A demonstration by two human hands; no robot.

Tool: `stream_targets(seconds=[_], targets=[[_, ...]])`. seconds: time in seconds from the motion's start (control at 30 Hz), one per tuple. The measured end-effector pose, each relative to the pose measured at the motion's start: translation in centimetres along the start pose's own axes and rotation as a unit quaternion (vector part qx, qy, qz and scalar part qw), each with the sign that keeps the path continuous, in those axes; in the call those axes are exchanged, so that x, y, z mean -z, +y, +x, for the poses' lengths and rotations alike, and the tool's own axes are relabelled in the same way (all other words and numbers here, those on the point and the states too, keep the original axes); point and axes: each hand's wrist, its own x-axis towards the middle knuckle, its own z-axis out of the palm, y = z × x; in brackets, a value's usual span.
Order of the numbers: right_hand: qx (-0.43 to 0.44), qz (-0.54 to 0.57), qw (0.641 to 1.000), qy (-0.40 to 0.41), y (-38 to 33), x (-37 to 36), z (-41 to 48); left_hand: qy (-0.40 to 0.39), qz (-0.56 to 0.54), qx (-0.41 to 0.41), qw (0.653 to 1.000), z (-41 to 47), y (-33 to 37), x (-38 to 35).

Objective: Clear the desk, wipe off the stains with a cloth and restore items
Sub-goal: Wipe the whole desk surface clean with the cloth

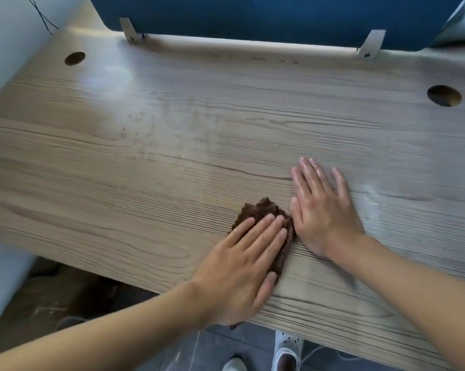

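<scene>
A brown cloth (pixel 263 210) lies flat on the wooden desk (pixel 145 170) near its front edge. My left hand (pixel 242 263) presses flat on the cloth with its fingers spread, covering most of it. My right hand (pixel 322 207) rests palm down on the bare desk just right of the cloth, fingers apart and shiny with wet. Faint wet streaks and small specks (pixel 172 124) show on the desk's middle.
A blue divider panel (pixel 266 14) stands along the desk's back edge on two white brackets. Two round cable holes, the left hole (pixel 74 58) and the right hole (pixel 444 95), pierce the top. A white wall is at the left. White shoes (pixel 286 352) show on the floor below.
</scene>
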Motion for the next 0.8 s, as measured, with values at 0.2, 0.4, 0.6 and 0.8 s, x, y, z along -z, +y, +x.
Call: stream_targets(seconds=[0.2, 0.4, 0.6, 0.8], targets=[[0.003, 0.013, 1.0, -0.011, 0.0, 0.0, 0.0, 0.029, -0.022, 0.207, 0.978, 5.6, -7.9, 0.4], [-0.005, 0.011, 1.0, -0.012, -0.1, 0.0, 0.1, 0.015, 0.009, 0.119, 0.993, 0.7, -0.9, -0.2], [0.028, -0.038, 0.998, -0.034, -1.3, 1.6, 0.3, -0.002, -0.005, 0.113, 0.994, -0.3, -5.7, 0.0], [0.038, 0.043, 0.997, -0.055, -5.6, 0.6, -0.5, 0.021, -0.002, 0.242, 0.97, -0.4, -5.3, -0.6]])
